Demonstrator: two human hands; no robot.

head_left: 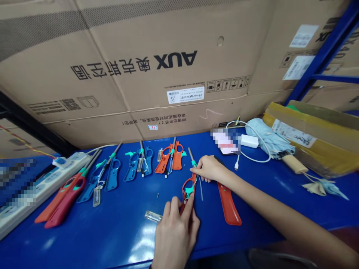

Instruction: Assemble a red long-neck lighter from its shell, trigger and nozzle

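Note:
An opened red long-nose lighter (pixel 188 184) lies in one half of its casing, with a green trigger part and a metal barrel (pixel 190 154). My left hand (pixel 177 228) is closed around the handle end, its index finger resting by the green part. At the barrel's base, beside the green collar, my right hand (pixel 210 168) is pinched; its fingertips are partly hidden. A thin translucent tube (pixel 201 188) hangs down below these fingers. Under my right forearm lies the other red casing half (pixel 229 203). A clear fuel tank (pixel 153 215) sits left of my left hand.
Dismantled blue lighters (pixel 113 173) and a dismantled red one (pixel 177 157) lie along the back. Two closed red lighters (pixel 66 198) rest near a white power strip (pixel 42 186). A phone (pixel 224 141), white charger (pixel 249 141), umbrella (pixel 266 138) and yellow-taped box (pixel 303 138) are right. Cardboard (pixel 134 86) stands behind.

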